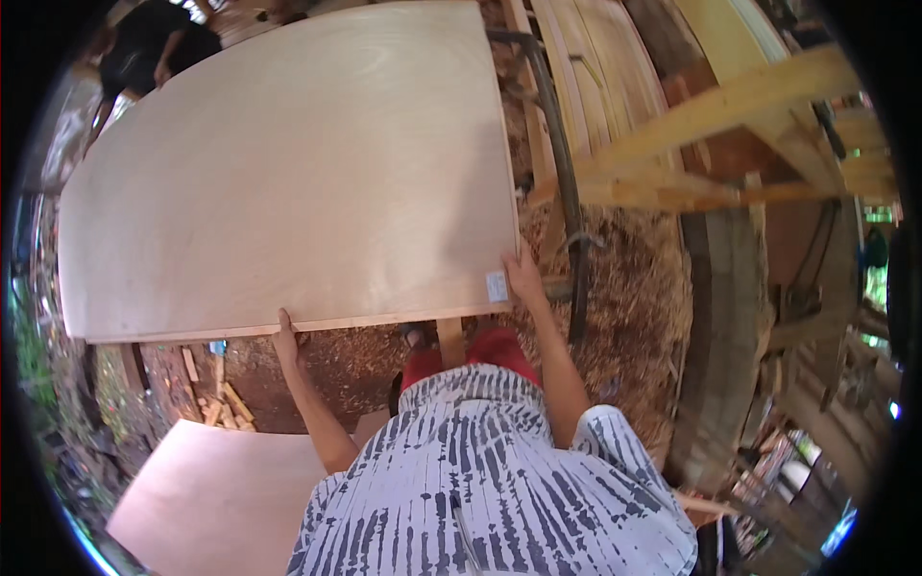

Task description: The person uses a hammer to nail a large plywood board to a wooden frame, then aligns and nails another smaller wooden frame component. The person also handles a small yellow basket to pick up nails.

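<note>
A large pale plywood sheet (288, 182) lies flat in front of me, with a small whitish label (496, 286) at its near right corner. My left hand (285, 334) grips the near edge, thumb on top and the other fingers hidden below. Around the right edge, close to that corner, my right hand (521, 274) is closed. At the far left a person in dark clothes (144, 48) stands by the sheet, one hand at its edge.
Another plywood sheet (221, 499) lies behind me on the left. Wood scraps (230, 408) and shavings (624, 288) cover the ground. Right of the sheet are a dark curved bar (562, 144), long boards (600, 77) and a timber frame (711, 125).
</note>
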A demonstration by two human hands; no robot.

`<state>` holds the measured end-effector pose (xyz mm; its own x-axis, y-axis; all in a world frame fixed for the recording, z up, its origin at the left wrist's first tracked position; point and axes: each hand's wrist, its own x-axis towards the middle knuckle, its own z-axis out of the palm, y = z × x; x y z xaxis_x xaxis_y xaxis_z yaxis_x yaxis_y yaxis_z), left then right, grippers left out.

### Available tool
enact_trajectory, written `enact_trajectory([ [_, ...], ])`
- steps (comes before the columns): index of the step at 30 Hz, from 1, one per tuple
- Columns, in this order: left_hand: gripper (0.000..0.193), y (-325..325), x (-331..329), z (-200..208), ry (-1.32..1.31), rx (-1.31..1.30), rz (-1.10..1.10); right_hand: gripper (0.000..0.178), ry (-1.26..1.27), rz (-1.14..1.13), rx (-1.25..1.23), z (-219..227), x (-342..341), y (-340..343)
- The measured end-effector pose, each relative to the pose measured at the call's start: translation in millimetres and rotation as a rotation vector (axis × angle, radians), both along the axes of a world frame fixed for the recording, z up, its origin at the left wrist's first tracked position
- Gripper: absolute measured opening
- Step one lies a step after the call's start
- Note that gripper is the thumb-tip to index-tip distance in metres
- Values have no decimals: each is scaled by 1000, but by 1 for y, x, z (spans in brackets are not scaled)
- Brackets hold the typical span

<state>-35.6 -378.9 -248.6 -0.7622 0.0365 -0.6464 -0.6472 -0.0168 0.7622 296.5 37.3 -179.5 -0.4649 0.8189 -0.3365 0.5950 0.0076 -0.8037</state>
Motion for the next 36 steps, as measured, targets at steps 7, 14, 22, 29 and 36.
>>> enact_trajectory([
  [7,46,108,67,146,618,-611,-1189,62,658,-262,-650,-15,36,-1],
  [14,68,288,151,105,1369,-393,-1409,51,559,-175,-926,-16,48,7],
  [22,55,364,139,88,1602,-31,-1907,56,598,-160,-1017,-25,66,-5],
  [29,53,385,133,100,1609,115,-1957,56,607,-206,-1023,-33,65,-2],
  [36,56,364,123,94,1621,-11,-2090,55,263,-90,-711,-24,51,3],
])
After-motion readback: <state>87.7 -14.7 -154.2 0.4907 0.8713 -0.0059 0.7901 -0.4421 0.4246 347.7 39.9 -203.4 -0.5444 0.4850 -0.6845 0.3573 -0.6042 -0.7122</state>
